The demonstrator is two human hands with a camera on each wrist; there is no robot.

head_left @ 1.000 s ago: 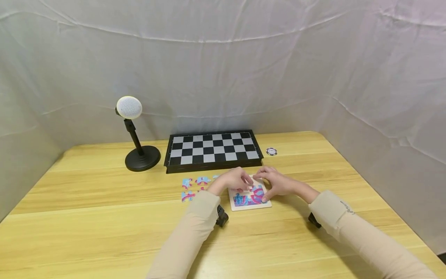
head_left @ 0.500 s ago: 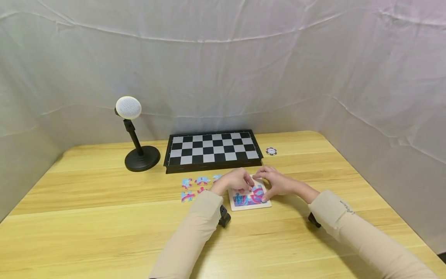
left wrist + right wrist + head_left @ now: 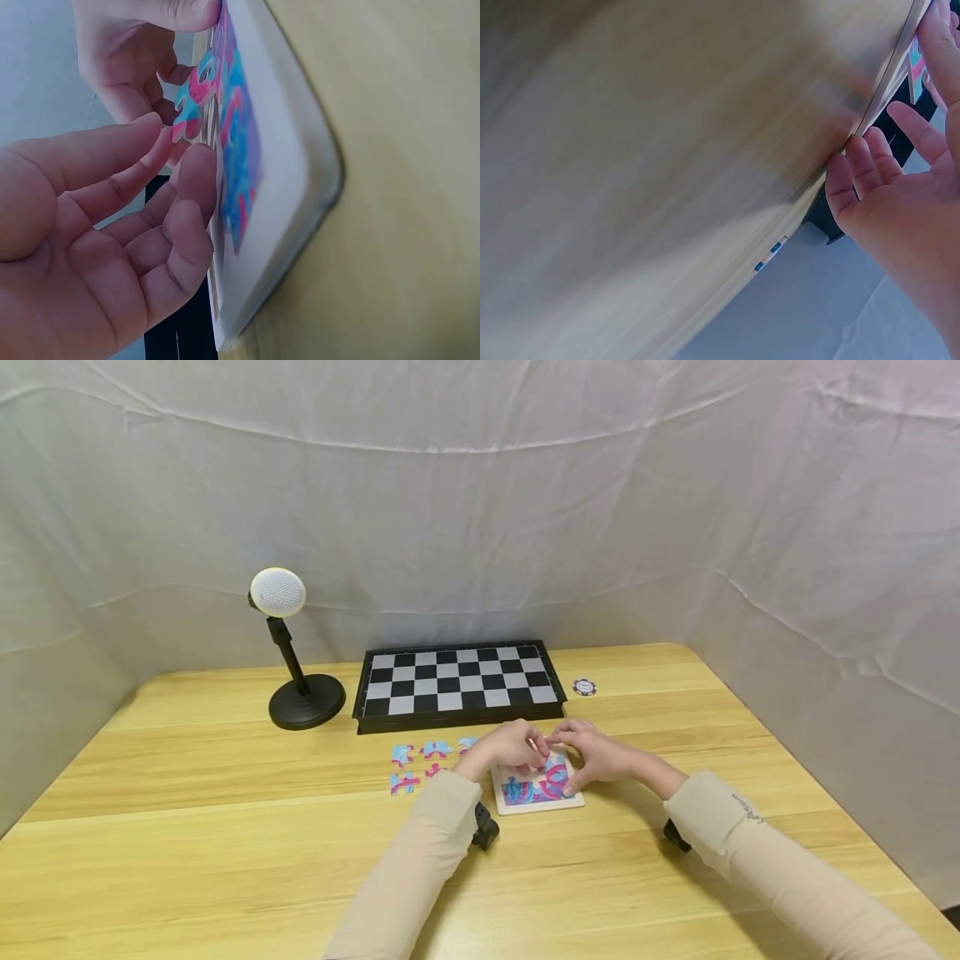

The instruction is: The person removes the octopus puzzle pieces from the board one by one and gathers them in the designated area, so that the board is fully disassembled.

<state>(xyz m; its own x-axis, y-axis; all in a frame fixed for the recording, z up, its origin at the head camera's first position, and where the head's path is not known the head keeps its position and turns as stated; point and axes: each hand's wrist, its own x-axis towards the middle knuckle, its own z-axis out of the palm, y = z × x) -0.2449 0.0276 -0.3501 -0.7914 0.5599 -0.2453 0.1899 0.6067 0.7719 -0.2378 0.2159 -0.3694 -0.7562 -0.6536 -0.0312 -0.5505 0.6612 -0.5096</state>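
My left hand [image 3: 508, 748] is over the left part of a jigsaw puzzle in a pale square tray [image 3: 542, 808]. In the left wrist view it pinches a blue-and-pink puzzle piece [image 3: 196, 94] between fingertips and thumb, tilted up close over the tray. The joined pieces [image 3: 536, 790] fill the tray's near and right parts in pink, blue and purple. My right hand [image 3: 603, 754] spans the tray's right side, its thumb resting on the picture's near right corner. Its other fingertips [image 3: 862, 161] touch around the tray's edge, seen in the right wrist view.
Several loose puzzle pieces [image 3: 405, 783] lie left of the tray, partly hidden by the left arm. Behind stands a black-and-white chessboard case [image 3: 459, 720], with a poker chip [image 3: 584, 687] to its right. A round white-headed lamp-like stand [image 3: 306, 702] is at back left.
My left hand shifts very slightly over the tray with the piece at its fingertips. The right hand stays in place, and more of a loose piece shows beside the left wrist.
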